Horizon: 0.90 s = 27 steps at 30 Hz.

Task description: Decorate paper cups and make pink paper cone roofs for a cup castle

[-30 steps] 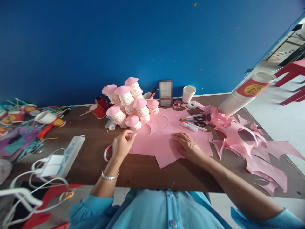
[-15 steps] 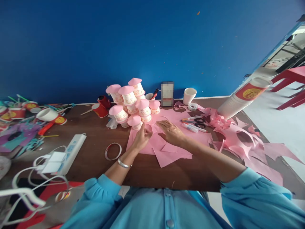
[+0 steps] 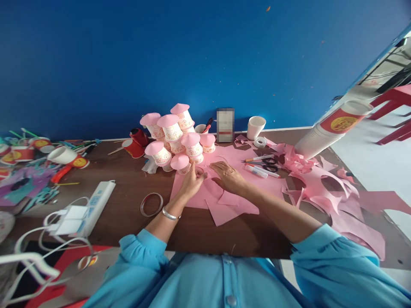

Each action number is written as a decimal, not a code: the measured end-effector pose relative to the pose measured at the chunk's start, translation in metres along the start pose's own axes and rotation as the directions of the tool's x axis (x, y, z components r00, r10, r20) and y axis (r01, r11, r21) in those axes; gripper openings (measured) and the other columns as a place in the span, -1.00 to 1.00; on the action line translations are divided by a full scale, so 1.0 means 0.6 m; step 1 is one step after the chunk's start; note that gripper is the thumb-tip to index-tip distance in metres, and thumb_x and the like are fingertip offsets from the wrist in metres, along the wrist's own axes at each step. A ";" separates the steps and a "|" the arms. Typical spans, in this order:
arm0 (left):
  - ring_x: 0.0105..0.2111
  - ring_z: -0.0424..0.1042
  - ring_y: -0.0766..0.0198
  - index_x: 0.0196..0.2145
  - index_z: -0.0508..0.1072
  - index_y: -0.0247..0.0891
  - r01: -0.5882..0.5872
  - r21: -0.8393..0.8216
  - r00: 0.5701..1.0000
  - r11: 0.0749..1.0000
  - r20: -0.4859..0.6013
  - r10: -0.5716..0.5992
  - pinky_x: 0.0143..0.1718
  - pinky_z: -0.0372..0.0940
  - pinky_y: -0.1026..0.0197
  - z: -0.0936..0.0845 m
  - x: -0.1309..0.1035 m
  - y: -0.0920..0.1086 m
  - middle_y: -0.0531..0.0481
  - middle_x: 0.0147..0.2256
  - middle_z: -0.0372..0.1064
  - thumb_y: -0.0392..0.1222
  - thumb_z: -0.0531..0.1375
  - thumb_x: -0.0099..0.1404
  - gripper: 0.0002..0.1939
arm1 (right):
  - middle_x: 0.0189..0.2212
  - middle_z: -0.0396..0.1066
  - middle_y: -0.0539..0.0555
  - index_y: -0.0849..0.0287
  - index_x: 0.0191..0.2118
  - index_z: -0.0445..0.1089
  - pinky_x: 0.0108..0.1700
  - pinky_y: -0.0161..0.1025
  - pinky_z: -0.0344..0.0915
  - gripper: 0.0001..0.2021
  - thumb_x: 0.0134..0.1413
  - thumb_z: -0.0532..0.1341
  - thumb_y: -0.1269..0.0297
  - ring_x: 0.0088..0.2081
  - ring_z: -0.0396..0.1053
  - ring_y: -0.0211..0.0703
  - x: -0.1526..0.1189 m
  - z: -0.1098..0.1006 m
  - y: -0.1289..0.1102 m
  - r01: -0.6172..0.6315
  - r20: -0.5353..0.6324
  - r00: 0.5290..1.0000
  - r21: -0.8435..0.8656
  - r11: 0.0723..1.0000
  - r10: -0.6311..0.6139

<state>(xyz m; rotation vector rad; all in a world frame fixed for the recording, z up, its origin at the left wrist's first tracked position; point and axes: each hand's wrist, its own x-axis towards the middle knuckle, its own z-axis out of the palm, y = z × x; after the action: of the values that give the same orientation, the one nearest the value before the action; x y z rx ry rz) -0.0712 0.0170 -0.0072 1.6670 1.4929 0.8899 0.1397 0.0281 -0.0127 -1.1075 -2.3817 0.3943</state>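
Note:
My left hand [image 3: 192,183] is curled, thumb up, around a small pinkish rounded edge that I cannot make out clearly. It rests on the pink paper sheets [image 3: 189,200], just in front of a cluster of paper-cup towers [image 3: 174,133] with pink cone roofs and red drawings. Flat and palm down, my right hand [image 3: 228,177] lies on the same sheets, its fingers stretched toward the left. A curved outline of pink paper shows near its fingertips. Right of that hand are scissors [image 3: 271,165], a pencil [image 3: 257,158] and capped pens [image 3: 257,171].
A leaning stack of paper cups [image 3: 321,136] and cut pink scraps [image 3: 316,185] lie at right. Behind stand a white cup [image 3: 256,127], a tape roll [image 3: 260,142] and a phone [image 3: 225,126]. At left are a ring-shaped roll [image 3: 151,205], a power strip [image 3: 98,205] and craft clutter.
Both hands stay almost in place; the right hand shifts very slightly left. The left fingers draw a little closer around the pinkish edge. The view shifts slightly.

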 end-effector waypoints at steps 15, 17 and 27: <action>-0.40 0.45 0.16 0.40 0.07 -0.28 0.042 -0.044 0.996 0.998 0.075 -0.039 -0.35 0.34 0.12 0.000 0.011 0.005 0.02 -0.36 0.49 -0.15 0.24 0.30 -0.21 | 0.19 0.42 0.32 0.23 0.24 0.34 0.30 0.16 0.35 -0.54 0.24 0.28 0.39 0.25 0.33 0.14 -0.005 0.009 0.009 -0.008 0.011 1.000 0.019 1.000 0.008; -0.40 0.44 0.16 0.41 0.04 -0.31 0.049 -0.049 0.996 0.998 0.082 -0.045 -0.35 0.34 0.12 0.002 0.012 0.005 0.02 -0.37 0.48 -0.14 0.24 0.30 -0.19 | 0.19 0.42 0.31 0.21 0.24 0.33 0.31 0.16 0.34 -0.54 0.24 0.29 0.40 0.26 0.33 0.13 -0.005 0.008 0.009 -0.008 0.014 1.000 0.021 1.000 0.008; -0.34 0.51 0.19 0.28 0.25 -0.27 -0.044 0.061 0.998 0.997 0.053 0.041 -0.22 0.42 0.13 -0.011 -0.005 0.022 0.01 -0.31 0.52 -0.13 0.24 0.31 -0.38 | 0.19 0.42 0.31 0.19 0.26 0.32 0.29 0.15 0.36 -0.49 0.20 0.31 0.43 0.27 0.32 0.13 -0.005 -0.001 0.003 -0.026 0.043 0.999 0.023 0.999 0.025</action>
<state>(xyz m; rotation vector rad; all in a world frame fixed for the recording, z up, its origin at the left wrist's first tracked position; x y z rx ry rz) -0.0702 0.0133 0.0074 1.7603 1.4687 0.8240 0.1429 0.0272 -0.0139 -1.1300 -2.3955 0.4583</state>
